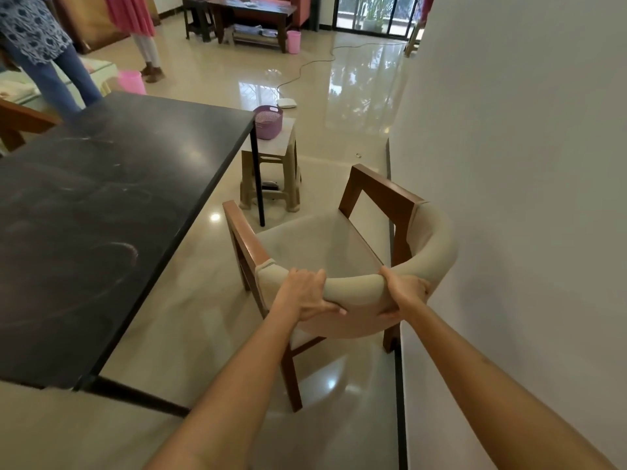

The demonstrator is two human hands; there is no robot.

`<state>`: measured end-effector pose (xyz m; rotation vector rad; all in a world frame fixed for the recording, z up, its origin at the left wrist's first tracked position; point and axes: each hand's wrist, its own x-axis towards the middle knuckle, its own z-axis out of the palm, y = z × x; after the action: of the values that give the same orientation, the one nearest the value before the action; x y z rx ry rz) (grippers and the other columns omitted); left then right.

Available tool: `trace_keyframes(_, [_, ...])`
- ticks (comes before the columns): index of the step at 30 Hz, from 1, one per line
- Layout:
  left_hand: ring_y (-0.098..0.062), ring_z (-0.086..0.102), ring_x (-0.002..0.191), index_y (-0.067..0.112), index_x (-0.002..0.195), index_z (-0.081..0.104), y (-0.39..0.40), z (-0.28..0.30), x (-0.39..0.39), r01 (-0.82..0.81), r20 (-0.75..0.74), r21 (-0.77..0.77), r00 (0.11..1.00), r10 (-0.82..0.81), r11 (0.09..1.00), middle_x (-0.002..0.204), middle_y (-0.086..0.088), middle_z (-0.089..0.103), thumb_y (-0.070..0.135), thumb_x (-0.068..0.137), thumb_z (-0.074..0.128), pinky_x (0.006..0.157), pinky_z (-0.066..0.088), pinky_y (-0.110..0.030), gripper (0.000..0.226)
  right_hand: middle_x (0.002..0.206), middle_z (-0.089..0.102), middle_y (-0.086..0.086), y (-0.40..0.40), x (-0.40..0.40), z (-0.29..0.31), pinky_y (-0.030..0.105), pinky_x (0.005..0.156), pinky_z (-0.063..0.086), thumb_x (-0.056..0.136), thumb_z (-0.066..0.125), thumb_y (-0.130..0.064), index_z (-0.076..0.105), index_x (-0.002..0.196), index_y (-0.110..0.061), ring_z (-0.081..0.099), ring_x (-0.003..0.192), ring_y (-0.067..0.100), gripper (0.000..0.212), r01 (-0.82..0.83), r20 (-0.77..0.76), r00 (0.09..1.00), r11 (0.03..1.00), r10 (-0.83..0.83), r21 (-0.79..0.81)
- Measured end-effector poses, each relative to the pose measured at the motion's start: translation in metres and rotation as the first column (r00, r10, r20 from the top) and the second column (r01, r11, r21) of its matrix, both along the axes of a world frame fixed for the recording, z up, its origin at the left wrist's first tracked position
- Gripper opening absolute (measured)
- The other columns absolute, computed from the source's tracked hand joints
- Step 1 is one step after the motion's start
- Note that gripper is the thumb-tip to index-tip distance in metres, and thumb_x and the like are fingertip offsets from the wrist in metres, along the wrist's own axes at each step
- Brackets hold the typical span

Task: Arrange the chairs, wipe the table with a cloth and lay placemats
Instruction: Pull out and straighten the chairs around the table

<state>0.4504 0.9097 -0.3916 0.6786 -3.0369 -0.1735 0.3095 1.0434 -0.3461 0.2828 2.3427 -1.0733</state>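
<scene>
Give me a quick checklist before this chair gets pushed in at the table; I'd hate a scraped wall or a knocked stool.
1. Left hand grips the chair backrest: ok.
2. Right hand grips the backrest: ok.
3. Seat free of objects: ok.
4. Gap between chair and wall: not ok, very close.
5. Stool with purple basket stands ahead: not ok.
6. All chair legs on the floor: cannot tell.

Purple basket (268,119) on beige stool (271,171), pink bucket (131,82) — white wall (526,130)
</scene>
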Motion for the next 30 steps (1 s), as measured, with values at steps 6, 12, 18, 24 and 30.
trace_keyframes(6, [-0.024, 0.06, 0.076, 0.015, 0.082, 0.04, 0.032, 0.002, 0.015, -0.014, 0.008, -0.035, 1.0, 0.014, 0.999, 0.084, -0.005, 0.065, 0.084, 0.067, 0.048, 0.069, 0.03, -0.034, 0.071, 0.12, 0.054, 0.02, 0.02, 0.009, -0.009, 0.037, 0.068, 0.045, 0.077, 0.07, -0.047, 0.027, 0.132, 0.007, 0.056, 0.09, 0.033, 0.087, -0.085, -0.125, 0.988, 0.993, 0.094, 0.081])
trace_keyframes(12, [-0.021, 0.051, 0.063, 0.014, 0.079, 0.042, 0.062, -0.001, 0.018, -0.03, 0.033, -0.083, 0.999, 0.033, 0.996, 0.078, -0.005, 0.064, 0.086, 0.067, 0.043, 0.066, 0.033, -0.034, 0.073, 0.12, 0.055, 0.019, 0.043, 0.008, -0.01, 0.034, 0.07, 0.041, 0.079, 0.07, -0.049, 0.03, 0.133, 0.007, 0.058, 0.102, 0.034, 0.087, -0.176, -0.176, 0.964, 0.976, 0.198, 0.129])
trace_keyframes(18, [-0.021, 0.052, 0.067, 0.015, 0.077, 0.044, 0.094, -0.006, 0.011, -0.095, -0.027, -0.053, 0.995, 0.093, 0.994, 0.078, -0.004, 0.061, 0.089, 0.067, 0.036, 0.068, 0.033, -0.033, 0.076, 0.11, 0.058, 0.016, 0.061, -0.01, -0.009, 0.037, 0.068, 0.051, 0.075, 0.071, -0.053, 0.036, 0.124, 0.002, 0.057, 0.088, 0.031, 0.081, -0.215, -0.2, 0.95, 0.966, 0.241, 0.142])
trace_keyframes(24, [-0.017, 0.047, 0.097, 0.02, 0.107, 0.05, 0.065, 0.0, 0.017, -0.098, 0.022, 0.394, 0.995, 0.097, 0.914, 0.106, 0.001, 0.053, 0.079, 0.07, 0.052, 0.093, 0.038, -0.036, 0.069, 0.105, 0.052, 0.015, 0.058, -0.034, 0.003, 0.029, 0.043, 0.041, 0.076, 0.072, -0.046, 0.035, 0.125, 0.0, 0.049, 0.079, 0.029, 0.077, -0.23, -0.169, 0.954, 0.965, 0.249, 0.127])
trace_keyframes(30, [-0.022, 0.035, 0.128, 0.02, 0.133, 0.04, 0.034, -0.012, 0.042, -0.077, 0.169, 0.21, 0.985, 0.041, 0.975, 0.135, -0.003, 0.045, 0.057, 0.069, 0.071, 0.112, 0.024, -0.038, 0.08, 0.117, 0.055, 0.018, 0.05, -0.024, 0.0, 0.048, 0.084, 0.053, 0.075, 0.069, -0.047, 0.032, 0.126, -0.005, 0.056, 0.099, 0.038, 0.075, -0.049, -0.15, 0.987, 0.998, 0.056, 0.048])
